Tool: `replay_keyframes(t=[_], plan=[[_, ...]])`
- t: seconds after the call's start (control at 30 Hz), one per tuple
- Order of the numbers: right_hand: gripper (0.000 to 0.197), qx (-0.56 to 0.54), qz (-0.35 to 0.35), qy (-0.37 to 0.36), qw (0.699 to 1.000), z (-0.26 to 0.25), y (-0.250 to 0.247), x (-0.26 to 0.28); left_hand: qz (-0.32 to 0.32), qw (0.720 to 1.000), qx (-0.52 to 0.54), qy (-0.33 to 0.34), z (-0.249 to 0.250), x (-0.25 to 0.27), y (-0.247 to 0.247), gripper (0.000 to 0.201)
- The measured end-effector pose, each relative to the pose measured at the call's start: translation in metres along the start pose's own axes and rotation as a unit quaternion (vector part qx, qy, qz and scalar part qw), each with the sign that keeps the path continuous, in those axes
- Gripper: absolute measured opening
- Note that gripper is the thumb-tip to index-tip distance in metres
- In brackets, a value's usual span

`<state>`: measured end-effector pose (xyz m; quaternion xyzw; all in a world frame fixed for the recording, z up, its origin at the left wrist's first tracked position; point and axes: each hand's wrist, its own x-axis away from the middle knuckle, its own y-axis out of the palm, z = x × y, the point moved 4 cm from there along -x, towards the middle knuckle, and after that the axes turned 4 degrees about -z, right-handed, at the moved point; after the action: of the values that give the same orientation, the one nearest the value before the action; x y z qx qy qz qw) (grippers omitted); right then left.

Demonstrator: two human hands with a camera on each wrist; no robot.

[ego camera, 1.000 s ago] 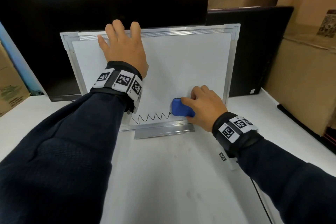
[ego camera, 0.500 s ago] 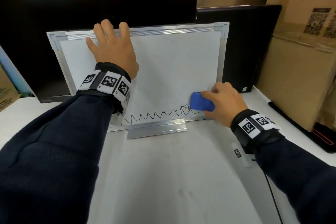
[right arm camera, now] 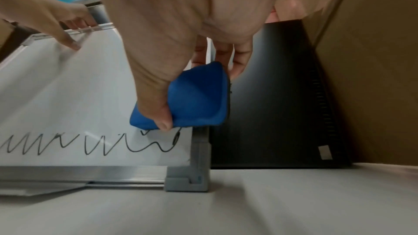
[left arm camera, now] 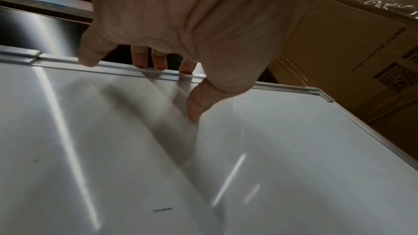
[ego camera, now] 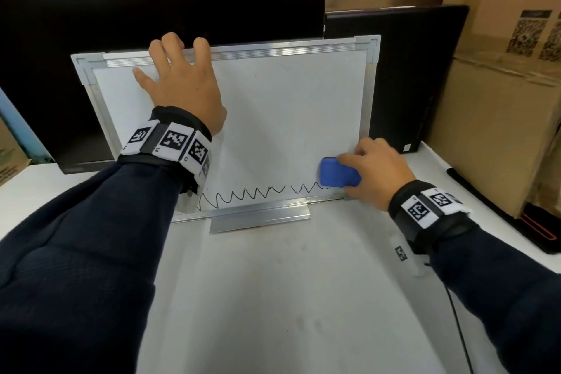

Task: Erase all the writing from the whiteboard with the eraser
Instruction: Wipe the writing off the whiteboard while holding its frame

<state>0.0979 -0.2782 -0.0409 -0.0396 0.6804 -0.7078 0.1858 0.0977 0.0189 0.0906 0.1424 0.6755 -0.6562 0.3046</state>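
A white whiteboard in an aluminium frame stands upright on the table. A black zigzag line runs along its bottom edge. My left hand grips the top rim, fingers curled over it and the thumb on the board face; the left wrist view shows this left hand on the whiteboard. My right hand holds the blue eraser against the board's lower right, just above the line's right end. In the right wrist view, thumb and fingers pinch the eraser above the zigzag.
Two black monitors stand behind the board. Cardboard boxes rise at the right, with a black device at their foot. A thin cable crosses the white table. Small stray marks show on the board.
My right hand has slid the eraser rightward along the board's bottom, from past the middle to the lower right corner, uncovering more zigzag. The left hand keeps its hold on the top rim.
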Motion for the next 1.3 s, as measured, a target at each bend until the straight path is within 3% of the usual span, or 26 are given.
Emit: replay_keyframes(t=[0.13,0.47,0.6,0.77,0.93,1.13,1.3], plan=[[0.051,0.007,0.001,0.018,1.000,0.010,-0.004,0.006,0.003,1.000,-0.002,0.007,0.000,0.000,0.000,0.082],[0.051,-0.008,-0.042,-0.017,0.999,-0.035,0.000,-0.004,-0.014,1.000,0.002,-0.002,0.005,0.001,-0.001,0.084],[0.047,-0.037,-0.071,0.064,0.995,-0.001,0.001,0.010,-0.011,1.000,0.012,0.002,0.007,0.005,-0.001,0.091],[0.042,-0.056,-0.076,0.137,0.986,0.022,0.000,0.020,0.005,1.000,0.026,0.004,0.025,0.013,-0.001,0.082],[0.049,-0.053,-0.063,0.114,0.990,0.013,0.003,0.011,0.025,0.992,0.032,0.116,0.066,0.013,-0.004,0.088],[0.028,-0.123,-0.037,0.055,0.990,0.011,0.005,0.000,0.028,0.993,0.052,0.107,0.082,0.011,0.005,0.093],[0.029,-0.198,-0.018,0.031,0.980,0.009,0.006,-0.006,0.031,0.993,0.058,0.093,0.084,0.010,0.005,0.096]])
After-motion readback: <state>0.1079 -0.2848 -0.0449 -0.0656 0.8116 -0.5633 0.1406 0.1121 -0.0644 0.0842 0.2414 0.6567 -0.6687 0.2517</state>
